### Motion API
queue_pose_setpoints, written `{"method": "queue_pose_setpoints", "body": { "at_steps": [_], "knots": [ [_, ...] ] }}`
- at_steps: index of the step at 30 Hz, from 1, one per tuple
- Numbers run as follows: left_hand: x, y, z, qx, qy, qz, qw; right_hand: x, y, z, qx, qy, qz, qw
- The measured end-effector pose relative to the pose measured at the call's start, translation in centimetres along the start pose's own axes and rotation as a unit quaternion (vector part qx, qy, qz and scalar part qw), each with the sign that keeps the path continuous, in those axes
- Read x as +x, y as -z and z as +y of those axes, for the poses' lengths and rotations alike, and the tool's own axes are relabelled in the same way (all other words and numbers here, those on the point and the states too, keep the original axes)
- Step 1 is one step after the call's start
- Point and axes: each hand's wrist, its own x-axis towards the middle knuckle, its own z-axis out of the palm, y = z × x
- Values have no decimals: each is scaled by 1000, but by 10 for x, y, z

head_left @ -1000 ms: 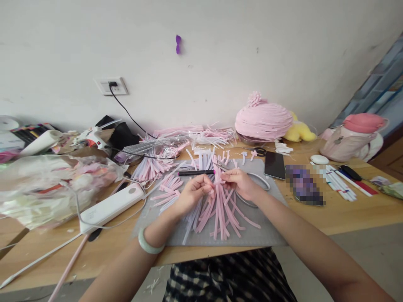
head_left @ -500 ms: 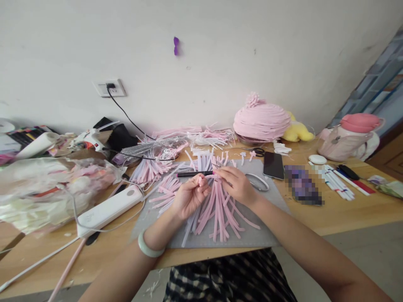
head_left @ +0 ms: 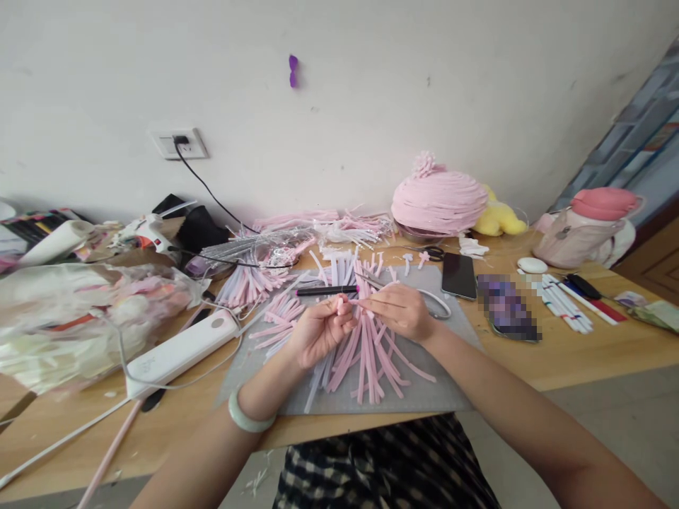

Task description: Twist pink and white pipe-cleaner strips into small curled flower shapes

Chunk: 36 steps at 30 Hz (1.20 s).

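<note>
My left hand is closed, its thumb and fingertips pinching a small pink piece of pipe cleaner. My right hand comes in from the other side, fingers pressed together on the right end of that piece. Beneath both hands, cut pink pipe cleaners fan out over a grey cutting mat, with pale lilac ones beside them. A black marker lies just behind my left fingertips. Grey scissors with a looped handle show behind my right hand; whether it touches them I cannot tell.
A pink pipe-cleaner dome stands at the back by a yellow plush. Rightward lie a phone, several white pens and a pink-lidded bottle. On the left are a white power bank-like box, cables and a plastic bag.
My right fingers have come down and now pinch closer to my left fingertips. The grey blade behind them shows more. My left hand has hardly moved, and the view has shifted slightly.
</note>
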Motion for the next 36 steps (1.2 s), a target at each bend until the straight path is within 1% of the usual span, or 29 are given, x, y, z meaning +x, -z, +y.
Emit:
{"method": "queue_pose_setpoints", "body": {
  "at_steps": [1, 2, 3, 4, 6, 8, 9, 11, 12, 13, 14, 15, 16, 17, 18, 20, 21, 22, 23, 24, 27, 28, 29, 30, 31, 32, 33, 34, 36],
  "knots": [
    [0, 0, -1, 23, -7, -6, 1000, 1, -2, -3, 41, -62, 25, 997],
    [0, 0, -2, 53, -20, -13, 998, 1, -5, -5, 89, -141, 45, 985],
    [-1, 1, -3, 91, -37, -21, 995, 2, -8, -7, 142, -230, 55, 961],
    [-1, 1, -4, 136, -56, -29, 989, 3, -10, -8, 198, -319, 56, 925],
    [-3, 2, -3, 248, -90, -42, 964, 6, -13, -9, 316, -461, 33, 829],
    [-6, 2, 0, 384, -109, -57, 915, 8, -15, -7, 419, -542, 7, 729],
    [-8, 1, 2, 455, -111, -72, 880, 9, -15, -6, 458, -567, -5, 684],
    [-12, -2, 7, 581, -104, -122, 798, 9, -14, -4, 511, -612, -50, 602],
    [-14, -4, 8, 625, -92, -155, 760, 9, -14, -3, 525, -631, -82, 566],
    [-16, -5, 10, 651, -70, -189, 732, 9, -14, -4, 533, -642, -122, 537],
    [-17, -6, 10, 660, -39, -217, 718, 9, -14, -4, 535, -646, -161, 521],
    [-17, -7, 11, 655, -8, -235, 718, 9, -13, -4, 532, -640, -191, 521],
    [-17, -7, 11, 643, 16, -238, 727, 9, -12, -4, 522, -626, -209, 541],
    [-15, -7, 11, 630, 27, -225, 743, 10, -11, -3, 501, -606, -213, 580],
    [-14, -6, 11, 619, 19, -196, 761, 10, -10, -1, 464, -581, -205, 636],
    [-9, -3, 11, 614, -45, -107, 781, 10, -5, 7, 323, -525, -165, 769],
    [-6, -2, 12, 621, -80, -62, 777, 8, -2, 12, 220, -491, -146, 831],
    [-4, 0, 13, 639, -105, -25, 761, 6, 1, 18, 109, -461, -126, 872],
    [-2, 2, 13, 670, -117, -1, 733, 2, 3, 24, 21, -434, -138, 890],
    [-1, 4, 14, 709, -117, 8, 696, -2, 5, 30, -32, -407, -174, 896],
    [0, 8, 13, 819, -100, -27, 565, -13, 8, 44, -94, -364, -269, 887],
    [0, 9, 12, 838, -100, -43, 534, -15, 8, 47, -104, -362, -280, 883],
    [0, 10, 11, 849, -104, -53, 516, -16, 7, 48, -113, -362, -279, 882],
    [0, 10, 11, 852, -111, -53, 510, -15, 7, 49, -122, -362, -267, 885],
    [1, 10, 10, 847, -121, -42, 515, -14, 7, 47, -128, -358, -245, 892],
    [1, 10, 10, 834, -135, -21, 534, -11, 7, 45, -130, -347, -214, 904],
    [2, 10, 10, 809, -153, 7, 567, -8, 7, 41, -128, -327, -177, 919],
    [3, 9, 10, 768, -170, 36, 616, -5, 7, 37, -121, -298, -140, 936],
    [4, 8, 9, 633, -172, 82, 750, 1, 7, 26, -105, -220, -84, 966]
  ]
}}
